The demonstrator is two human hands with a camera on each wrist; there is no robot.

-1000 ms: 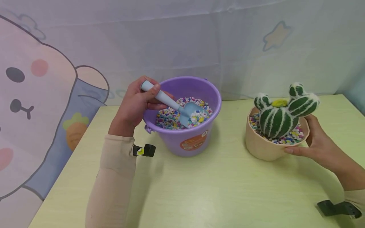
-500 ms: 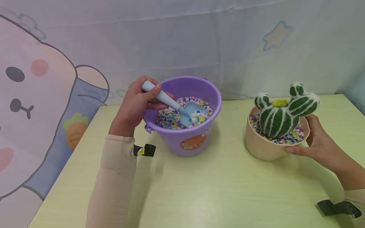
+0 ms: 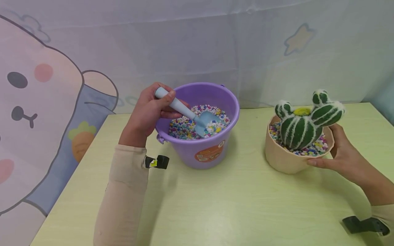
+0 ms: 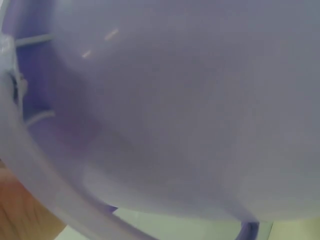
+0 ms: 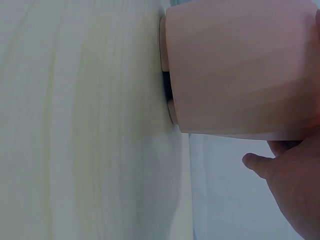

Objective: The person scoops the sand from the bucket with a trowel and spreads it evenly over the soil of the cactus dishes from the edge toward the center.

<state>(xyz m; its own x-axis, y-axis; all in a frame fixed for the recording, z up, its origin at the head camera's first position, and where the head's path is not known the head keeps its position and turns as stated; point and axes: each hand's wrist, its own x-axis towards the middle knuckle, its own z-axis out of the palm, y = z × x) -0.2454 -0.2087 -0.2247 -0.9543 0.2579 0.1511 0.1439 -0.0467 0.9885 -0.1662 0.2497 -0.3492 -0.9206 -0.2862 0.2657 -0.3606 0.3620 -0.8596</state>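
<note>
My left hand grips the handle of a light blue toy shovel, whose blade rests in the coloured pebbles inside a purple bucket. The left wrist view is filled by the bucket's purple wall. At the right, my right hand holds the side of a beige pot with thumb and fingers around its wall. A green plush cactus stands in that pot among coloured pebbles. The right wrist view shows the pot on the table with a fingertip beside it.
Bucket and pot stand on a pale yellow-green table. A cartoon-printed cloth backdrop hangs behind and to the left of the table. Bare tabletop lies between the bucket and the pot and towards the near edge.
</note>
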